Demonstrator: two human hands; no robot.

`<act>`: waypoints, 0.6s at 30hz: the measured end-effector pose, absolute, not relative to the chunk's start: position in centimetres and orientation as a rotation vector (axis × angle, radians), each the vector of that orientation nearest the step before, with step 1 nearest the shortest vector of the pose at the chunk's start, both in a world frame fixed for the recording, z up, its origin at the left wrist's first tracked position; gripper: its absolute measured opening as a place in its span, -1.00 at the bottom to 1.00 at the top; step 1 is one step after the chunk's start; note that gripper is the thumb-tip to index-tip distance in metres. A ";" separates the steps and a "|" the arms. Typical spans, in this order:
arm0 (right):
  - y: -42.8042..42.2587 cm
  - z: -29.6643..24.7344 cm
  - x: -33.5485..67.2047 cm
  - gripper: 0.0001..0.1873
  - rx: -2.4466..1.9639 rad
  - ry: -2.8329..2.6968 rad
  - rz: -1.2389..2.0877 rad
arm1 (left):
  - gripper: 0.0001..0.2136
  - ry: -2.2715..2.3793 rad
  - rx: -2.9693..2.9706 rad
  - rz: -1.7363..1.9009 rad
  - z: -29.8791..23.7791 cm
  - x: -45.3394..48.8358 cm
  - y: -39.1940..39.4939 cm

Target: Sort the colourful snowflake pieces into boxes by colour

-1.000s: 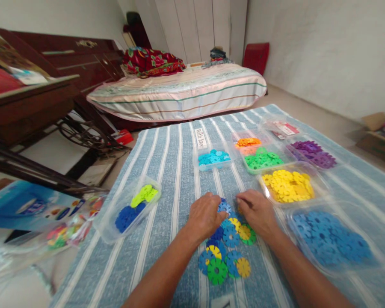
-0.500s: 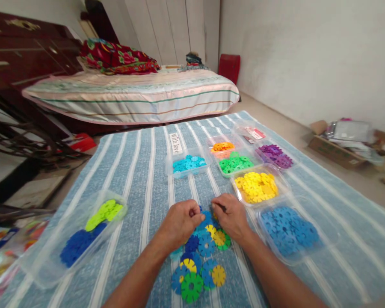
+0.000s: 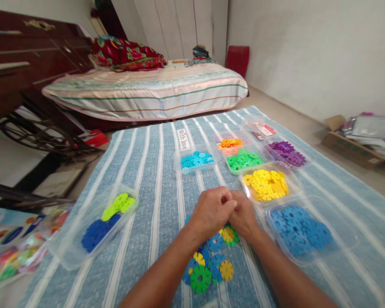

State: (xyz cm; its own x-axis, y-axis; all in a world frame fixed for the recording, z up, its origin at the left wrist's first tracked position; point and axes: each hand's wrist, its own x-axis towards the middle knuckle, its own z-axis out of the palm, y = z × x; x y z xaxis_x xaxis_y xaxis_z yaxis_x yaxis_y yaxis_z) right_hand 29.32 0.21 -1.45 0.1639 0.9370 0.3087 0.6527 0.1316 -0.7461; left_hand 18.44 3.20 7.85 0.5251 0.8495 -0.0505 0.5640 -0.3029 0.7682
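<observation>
My left hand point(image 3: 212, 210) and my right hand point(image 3: 243, 214) meet over the middle of the cloth, both with fingers closed. The fingertips press together, and whatever they hold is hidden. Beneath and in front of them lies a group of joined notched plastic discs: a green disc point(image 3: 200, 279), a yellow disc point(image 3: 226, 270), a blue disc point(image 3: 215, 242) and others, partly covered by my left hand and forearm. Right of my right hand, a clear box holds many blue discs point(image 3: 298, 231). Just beyond it, another box contains yellow discs point(image 3: 265, 185).
Farther back stand boxes of light-blue discs point(image 3: 197, 160), green discs point(image 3: 244, 160), orange discs point(image 3: 230, 144) and purple discs point(image 3: 287, 153). At the left, a long clear box point(image 3: 67, 256) carries lime and dark-blue discs. A striped cloth point(image 3: 147, 171) covers the table; a bed point(image 3: 147, 94) stands behind.
My hands have come together, the left moving right to meet the right; before, they were a little apart. They now cover the far part of the disc group. The view has shifted slightly left.
</observation>
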 end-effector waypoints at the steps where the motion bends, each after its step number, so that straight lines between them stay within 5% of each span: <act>1: 0.3 -1.2 29.5 -0.83 -1.578 -1.582 0.427 | -0.87 1.203 2.082 0.420 7.6 17.4 3.4; 10: 0.4 -1.1 29.5 -0.84 -1.515 -1.585 0.452 | -0.87 1.336 2.404 -0.055 5.8 15.3 2.2; 18: 0.4 -1.2 29.5 -0.82 -1.519 -1.574 0.454 | -0.95 1.344 2.197 0.208 5.8 14.3 3.0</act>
State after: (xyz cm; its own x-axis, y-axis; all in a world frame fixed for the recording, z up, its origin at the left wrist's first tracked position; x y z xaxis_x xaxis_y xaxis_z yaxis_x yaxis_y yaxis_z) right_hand 29.49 0.40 -1.15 0.1314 0.9341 0.3320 0.6139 0.1863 -0.7671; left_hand 14.34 3.04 5.81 0.4878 0.8602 -0.1488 0.7751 -0.3484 0.5272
